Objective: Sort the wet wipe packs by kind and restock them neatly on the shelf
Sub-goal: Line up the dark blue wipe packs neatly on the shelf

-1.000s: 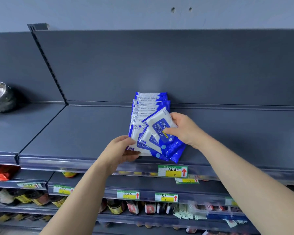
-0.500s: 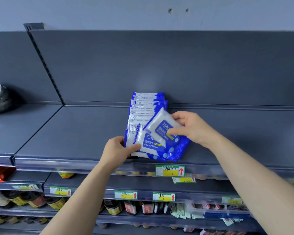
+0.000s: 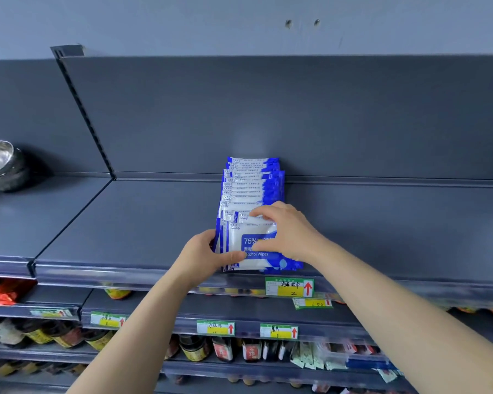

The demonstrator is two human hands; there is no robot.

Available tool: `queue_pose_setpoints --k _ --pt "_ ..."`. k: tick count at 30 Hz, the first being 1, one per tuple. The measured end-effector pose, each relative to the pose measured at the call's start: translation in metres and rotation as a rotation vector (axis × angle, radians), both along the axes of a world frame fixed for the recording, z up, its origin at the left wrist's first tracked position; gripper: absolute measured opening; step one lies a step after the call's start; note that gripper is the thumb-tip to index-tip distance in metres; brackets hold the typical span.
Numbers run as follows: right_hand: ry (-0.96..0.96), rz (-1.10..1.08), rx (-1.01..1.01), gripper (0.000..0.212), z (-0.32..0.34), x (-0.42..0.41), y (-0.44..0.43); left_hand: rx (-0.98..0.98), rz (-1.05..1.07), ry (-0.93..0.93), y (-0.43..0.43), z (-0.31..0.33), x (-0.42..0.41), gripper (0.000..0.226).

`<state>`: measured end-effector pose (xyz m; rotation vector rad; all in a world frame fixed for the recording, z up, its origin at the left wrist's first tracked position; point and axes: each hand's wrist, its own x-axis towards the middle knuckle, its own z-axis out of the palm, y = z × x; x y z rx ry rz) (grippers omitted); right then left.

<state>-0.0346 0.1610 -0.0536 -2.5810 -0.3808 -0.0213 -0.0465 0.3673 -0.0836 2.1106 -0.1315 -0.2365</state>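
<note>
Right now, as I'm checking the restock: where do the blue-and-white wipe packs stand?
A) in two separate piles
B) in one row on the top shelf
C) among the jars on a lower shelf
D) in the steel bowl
B: the packs stand in a single row on the top shelf, running back from its front edge, with the left hand and right hand gripping the front ones.

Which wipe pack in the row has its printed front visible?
The frontmost pack, between left hand and right hand; it alone shows "Alcohol Wipes", others only top edges.
</note>
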Motion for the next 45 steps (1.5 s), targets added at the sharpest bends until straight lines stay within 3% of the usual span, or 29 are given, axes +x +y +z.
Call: queue_pose_setpoints --k 4,6,8,11,14,17,21,23,26,29,33,36,37,41,45 --pt "0.124 -0.154 0.055 0.101 -0.008 -0.007 -0.015 0.083 0.014 -0.029 0.005 -0.003 0.002 0.040" --pt "0.301 -0.165 0.201 0.098 -0.012 -0.013 -0.029 0.110 -0.002 -0.048 0.006 -0.004 0.002 0.043" --pt "0.409 -0.135 0.300 0.079 -0.016 -0.016 -0.035 0.109 -0.007 -0.053 0.006 -0.004 0.003 0.043" --pt "0.335 -0.128 0.352 0.072 -0.018 -0.007 -0.029 0.121 0.021 -0.074 0.001 -0.004 0.008 0.039" --pt "0.201 -0.154 0.351 0.098 -0.017 0.007 -0.015 0.117 0.066 -0.153 -0.004 -0.002 0.017 0.045" --pt "0.235 -0.107 0.380 0.109 -0.023 0.012 -0.011 0.068 -0.036 -0.115 0.000 -0.002 0.020 0.062" --pt "0.402 -0.055 0.446 0.097 -0.024 0.000 -0.018 -0.013 -0.177 0.024 0.009 -0.011 0.016 0.060" --pt "0.396 -0.108 0.447 0.096 -0.024 -0.004 -0.024 -0.030 -0.172 0.032 0.013 -0.011 0.017 0.060" --pt "0.407 -0.171 0.503 0.094 -0.025 -0.008 -0.021 -0.063 -0.129 0.078 0.013 -0.009 0.018 0.083" --pt "0.438 -0.118 0.523 0.087 -0.031 -0.006 -0.001 0.038 -0.129 0.077 0.009 -0.015 0.022 0.070" --pt "0.456 -0.090 0.545 0.089 -0.023 0.001 0.005 -0.028 -0.170 0.071 0.010 -0.014 0.026 0.079" --pt "0.386 -0.128 0.545 0.090 -0.018 0.001 -0.009 -0.155 -0.178 0.050 0.018 -0.005 0.028 0.103" --pt "0.357 -0.134 0.524 0.089 -0.018 0.002 -0.013 -0.111 -0.203 0.002 0.020 -0.003 0.032 0.106" --pt "0.315 -0.115 0.320 0.073 -0.017 0.007 -0.010 0.119 -0.262 -0.094 0.013 0.011 0.043 0.107" --pt "0.349 -0.098 0.111 0.078 -0.012 0.010 0.009 0.224 -0.236 -0.172 0.014 0.011 0.045 0.092"
